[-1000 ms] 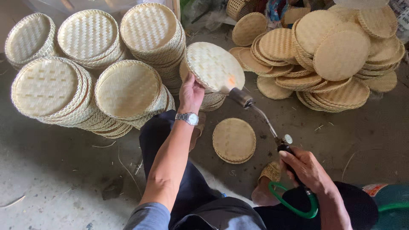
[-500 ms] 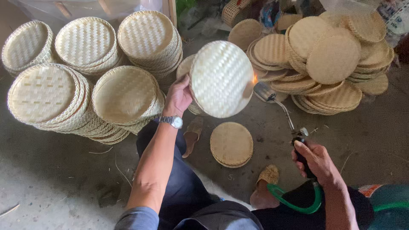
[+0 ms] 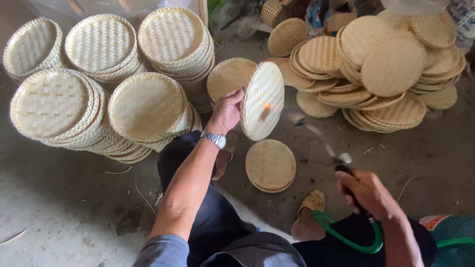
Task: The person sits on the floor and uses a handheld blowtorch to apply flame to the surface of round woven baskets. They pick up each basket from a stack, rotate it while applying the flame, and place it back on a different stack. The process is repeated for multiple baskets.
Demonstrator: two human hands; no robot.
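Observation:
My left hand (image 3: 226, 110), with a metal watch on the wrist, grips the rim of a round woven bamboo tray (image 3: 263, 100) held upright above my knees. My right hand (image 3: 368, 194) is closed on the handle of a gas torch (image 3: 326, 146) fed by a green hose (image 3: 349, 236). The torch nozzle points at the tray, and a small flame glows on the tray's face. A short stack of woven trays (image 3: 270, 164) lies on the floor under the held one.
Tall stacks of rimmed woven trays (image 3: 101, 89) stand on the left. A loose heap of flat woven discs (image 3: 381, 69) lies at the back right. My sandalled foot (image 3: 309, 213) rests on the concrete floor (image 3: 64, 207). A woven basket (image 3: 277, 10) sits at the back.
My left hand has turned the tray from facing me to nearly edge-on and upright. The torch has swung up toward it, and a flame now shows on the tray.

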